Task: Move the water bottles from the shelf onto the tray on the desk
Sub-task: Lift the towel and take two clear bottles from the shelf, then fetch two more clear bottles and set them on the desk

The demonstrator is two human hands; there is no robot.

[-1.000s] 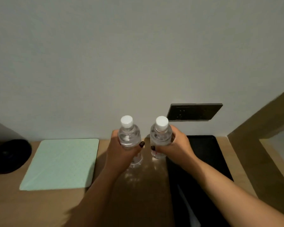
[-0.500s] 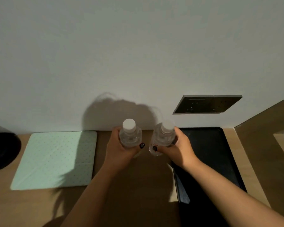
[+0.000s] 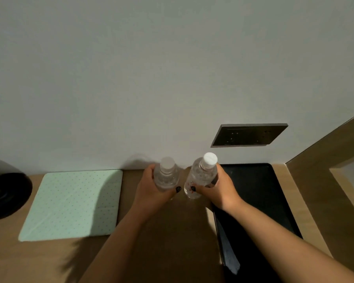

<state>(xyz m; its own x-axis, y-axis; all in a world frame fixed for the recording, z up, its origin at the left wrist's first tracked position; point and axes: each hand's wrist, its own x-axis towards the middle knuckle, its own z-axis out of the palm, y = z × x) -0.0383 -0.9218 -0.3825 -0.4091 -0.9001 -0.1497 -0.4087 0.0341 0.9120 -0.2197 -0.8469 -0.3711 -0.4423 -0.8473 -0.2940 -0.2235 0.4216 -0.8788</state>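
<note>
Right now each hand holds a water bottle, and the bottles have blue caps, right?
Not quite. The head view shows the left hand and right hand each holding a water bottle, the left bottle and the right bottle, but the caps are white, not blue.

two clear water bottles with white caps: the left bottle point(image 3: 166, 176) is upright over the wooden desk point(image 3: 172, 231), the right bottle point(image 3: 202, 174) tilts right beside the black tray point(image 3: 270, 193).
</note>
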